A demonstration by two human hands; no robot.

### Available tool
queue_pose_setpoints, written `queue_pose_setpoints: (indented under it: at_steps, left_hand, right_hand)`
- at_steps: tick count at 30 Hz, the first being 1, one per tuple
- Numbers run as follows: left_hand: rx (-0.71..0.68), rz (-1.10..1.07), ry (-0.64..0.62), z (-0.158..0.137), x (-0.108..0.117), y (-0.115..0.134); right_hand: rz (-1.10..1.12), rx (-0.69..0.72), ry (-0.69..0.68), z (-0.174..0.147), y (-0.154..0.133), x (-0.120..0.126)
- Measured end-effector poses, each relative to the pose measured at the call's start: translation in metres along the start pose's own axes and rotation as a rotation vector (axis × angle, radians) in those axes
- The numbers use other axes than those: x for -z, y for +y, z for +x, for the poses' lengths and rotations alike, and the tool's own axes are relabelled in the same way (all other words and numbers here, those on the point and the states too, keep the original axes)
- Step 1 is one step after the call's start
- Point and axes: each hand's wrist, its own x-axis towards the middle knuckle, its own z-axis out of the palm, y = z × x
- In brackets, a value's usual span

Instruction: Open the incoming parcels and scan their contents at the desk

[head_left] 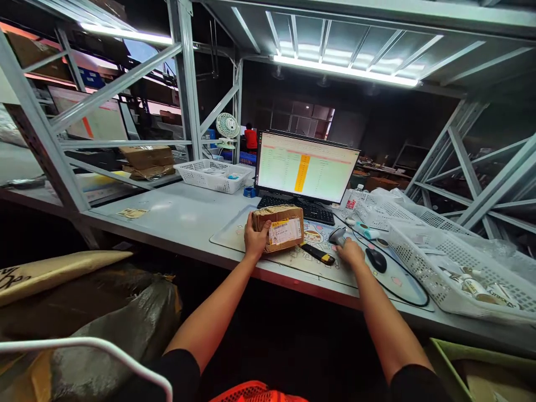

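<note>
My left hand point(255, 239) grips a small cardboard box point(280, 214) by its left side, thumb on the front. The box is tilted, and a white and yellow shipping label point(285, 231) faces me. My right hand point(352, 253) is closed around the handle of a grey barcode scanner point(336, 235), low over the desk mat point(228, 237). Between the hands lies a black and yellow box cutter point(318, 253). A black computer mouse point(376, 260) rests just right of my right hand.
Behind the box stand a keyboard point(320, 213) and a lit monitor point(305, 167). White plastic baskets point(419, 273) line the right side, near a bottle point(354, 198). Another white basket point(213, 177) and a fan point(227, 125) stand back left. Metal shelf posts point(190, 84) frame the desk.
</note>
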Motion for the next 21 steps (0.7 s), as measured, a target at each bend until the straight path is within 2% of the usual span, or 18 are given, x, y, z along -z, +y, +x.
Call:
queue_pose_setpoints:
  at_steps: [4,6,8,11,14,17,19,21]
  left_hand:
    - [-0.019,0.022,0.090,-0.002,-0.010,0.004]
    - [-0.044,0.022,0.114,-0.002,-0.011,0.006]
    - [-0.082,0.025,0.127,-0.002,-0.011,0.006]
    - [-0.136,0.045,0.134,-0.001,-0.011,0.004]
    - [-0.176,0.067,0.128,-0.003,-0.013,0.003]
    - [-0.188,0.082,0.126,-0.007,-0.016,0.005]
    - [-0.187,0.085,0.122,-0.009,-0.017,0.007]
    - [-0.191,0.078,0.115,-0.010,-0.016,0.009]
  right_hand:
    - [-0.199,-0.276,-0.165,0.013,-0.003,-0.013]
    - [-0.233,-0.322,-0.231,0.021,-0.009,-0.012]
    - [-0.211,-0.297,-0.303,0.023,-0.016,-0.003]
    - [-0.093,-0.174,-0.432,0.007,-0.029,0.024]
    - [0.088,0.124,-0.495,-0.023,-0.049,0.051]
    - [0.172,0.399,-0.450,-0.049,-0.074,0.067]
    - [0.183,0.461,-0.446,-0.057,-0.086,0.069]
    - [0.181,0.467,-0.453,-0.061,-0.093,0.068]
